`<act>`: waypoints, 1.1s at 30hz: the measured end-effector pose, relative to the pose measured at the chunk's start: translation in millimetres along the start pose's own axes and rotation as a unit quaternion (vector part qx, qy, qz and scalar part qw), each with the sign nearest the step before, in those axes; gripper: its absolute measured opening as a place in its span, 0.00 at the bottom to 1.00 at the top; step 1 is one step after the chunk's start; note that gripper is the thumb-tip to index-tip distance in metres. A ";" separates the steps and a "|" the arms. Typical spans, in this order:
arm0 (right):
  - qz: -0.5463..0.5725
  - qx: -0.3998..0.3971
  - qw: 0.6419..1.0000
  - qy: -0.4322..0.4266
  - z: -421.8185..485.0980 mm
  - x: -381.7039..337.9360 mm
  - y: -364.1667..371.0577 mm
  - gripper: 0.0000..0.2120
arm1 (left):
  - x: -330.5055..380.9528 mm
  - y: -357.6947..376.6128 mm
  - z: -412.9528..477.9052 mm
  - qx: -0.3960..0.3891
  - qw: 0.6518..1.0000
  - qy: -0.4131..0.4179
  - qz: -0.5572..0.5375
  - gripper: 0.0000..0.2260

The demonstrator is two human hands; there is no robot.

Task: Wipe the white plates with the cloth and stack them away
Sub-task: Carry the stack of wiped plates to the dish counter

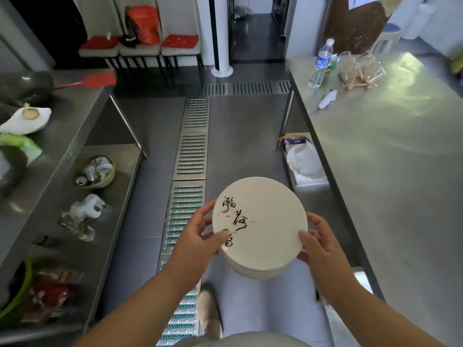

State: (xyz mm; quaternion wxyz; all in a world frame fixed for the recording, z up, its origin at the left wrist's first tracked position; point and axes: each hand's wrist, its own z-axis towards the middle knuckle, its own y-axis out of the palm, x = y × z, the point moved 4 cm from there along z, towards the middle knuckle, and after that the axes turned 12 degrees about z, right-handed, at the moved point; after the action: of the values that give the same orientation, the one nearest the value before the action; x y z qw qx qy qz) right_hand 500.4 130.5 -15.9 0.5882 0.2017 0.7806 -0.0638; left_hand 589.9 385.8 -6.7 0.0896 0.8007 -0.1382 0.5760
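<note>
You are holding a stack of round white glazed ceramic plates (260,229) in the air just to the right of the long slatted steel floor drain (191,156). The top plate is brushed with black calligraphy and small pink marks. Your left hand (198,240) grips the rim on the drain side, thumb on the top face and fingers curled under. Your right hand (318,249) clasps the opposite rim the same way.

Expect the stack to be heavy, rigid and brittle. The smooth glaze looks slippery, so the plates could slide on one another if tilted. Carry it level, with your fingers bearing the bottom plate rather than pinching edges.

The brushed steel worktable (388,159), further right of the drain, is flat, hard and dully reflective, so any set-down there should be gentle to avoid chipping. I cannot make out a cloth.
</note>
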 end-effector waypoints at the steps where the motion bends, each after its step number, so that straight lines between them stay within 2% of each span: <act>1: 0.002 0.011 1.000 0.003 12.3 -3.0 10.1 0.14 | 7.9 -8.4 17.0 -0.003 1.000 0.000 0.005 0.29; 6: 0.012 0.065 0.998 0.001 65.1 -18.9 49.5 0.14 | 40.5 -41.4 96.3 -0.043 0.998 0.001 0.038 0.29; 11: 0.042 0.120 0.992 -0.002 106.9 -31.7 54.3 0.14 | 62.4 -38.3 166.3 -0.086 0.994 -0.011 0.067 0.29; 16: 0.058 0.156 0.986 -0.005 148.8 -44.8 32.4 0.14 | 82.5 -5.8 227.2 -0.138 0.986 -0.025 0.093 0.29; 23: 0.107 0.213 0.971 0.002 207.3 -66.8 -17.7 0.16 | 116.1 60.8 294.7 -0.165 0.981 -0.031 0.102 0.31; 33: 0.170 0.239 0.956 -0.002 266.3 -69.9 -65.3 0.18 | 134.3 124.5 381.3 -0.237 0.959 -0.046 0.145 0.36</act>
State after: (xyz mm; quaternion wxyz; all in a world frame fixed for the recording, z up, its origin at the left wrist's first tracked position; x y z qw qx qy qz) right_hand 728.5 -35.5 -38.8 0.5266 0.4661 0.6955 -0.1477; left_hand 931.7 136.8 -3.5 0.1861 0.7535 -0.3896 0.4958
